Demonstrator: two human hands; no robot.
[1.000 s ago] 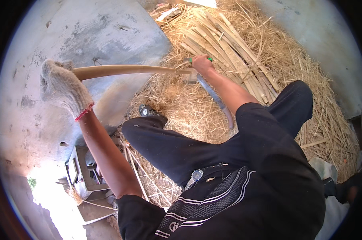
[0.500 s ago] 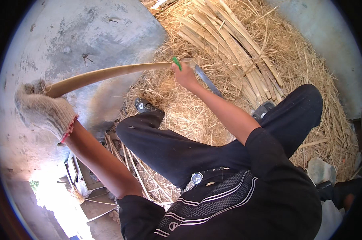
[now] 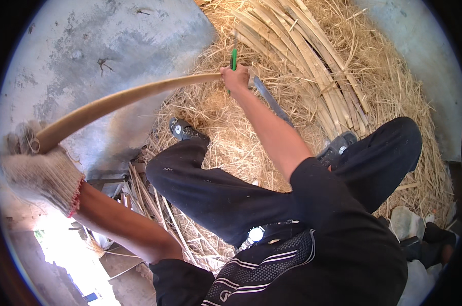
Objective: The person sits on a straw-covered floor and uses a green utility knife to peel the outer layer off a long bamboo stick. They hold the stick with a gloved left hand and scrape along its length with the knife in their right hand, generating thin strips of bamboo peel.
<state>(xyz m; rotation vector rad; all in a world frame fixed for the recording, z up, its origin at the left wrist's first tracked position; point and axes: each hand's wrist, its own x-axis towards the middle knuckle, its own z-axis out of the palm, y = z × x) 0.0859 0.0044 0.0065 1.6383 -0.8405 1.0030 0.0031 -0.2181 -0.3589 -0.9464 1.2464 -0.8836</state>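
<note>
L hand [image 3: 42, 176], in a knit glove w/ red-edged cuff, is clenched round the near L end of a long bowed strip [image 3: 129, 97], pale tan & prob. wood or bamboo. Strip arcs up & across in front of the grey wall [image 3: 139, 35], narrowing to the R, & meets the bare R hand [image 3: 236, 79] at mid-scene over the straw [image 3: 231, 143]. R hand is closed on a green-handled tool [image 3: 234, 59], handle poking out of the fist on the far side, thin tip pointing away; can't tell if its fingers grip the strip too. Just R of that wrist a curved dark blade [image 3: 270, 99] slants nearer & R, partly behind the forearm. Far R, a bundle of pale slats [image 3: 312, 66] lies on the straw. Person's dark trousers [image 3: 215, 183] are bent out both sides, L shoe [image 3: 182, 129] & R shoe [image 3: 339, 145] on the straw; wristwatch [image 3: 255, 234] nr the waist.
</note>
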